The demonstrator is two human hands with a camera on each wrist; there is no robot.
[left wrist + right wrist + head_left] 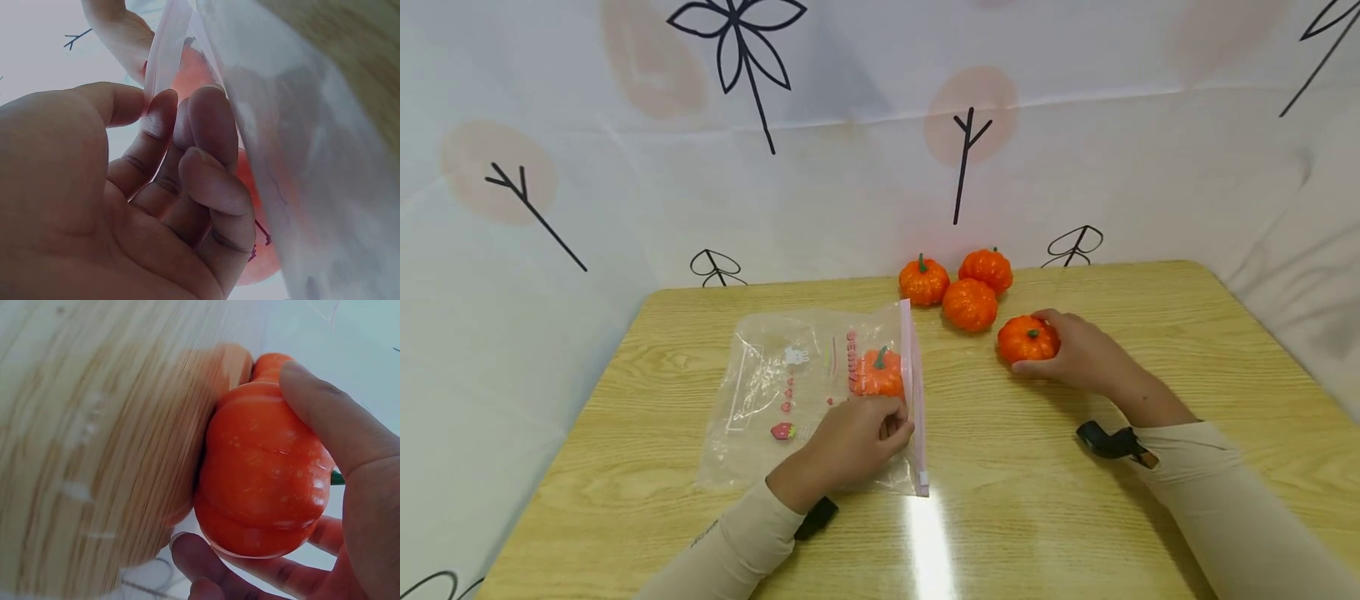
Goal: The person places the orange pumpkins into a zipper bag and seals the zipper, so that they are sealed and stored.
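Observation:
A clear zip bag [760, 358] with a pink zip edge lies flat on the table, printed with strawberries and a small white figure. Inside it, near the mouth, is one small orange pumpkin [880, 375]. My left hand [857, 442] lies over the bag's mouth side; in the left wrist view its thumb and a finger pinch the pink edge. To the right, my right hand [1078, 354] grips another orange pumpkin [262, 475] with a green stem, thumb on one side and fingers on the other. That pumpkin is at the tabletop; whether it touches cannot be told.
Behind the bag's mouth, a group of three orange pumpkins [970, 305] stands close together at the table's back edge. The wood-grain table [1000, 467] meets a white printed cloth [865, 192] at the back.

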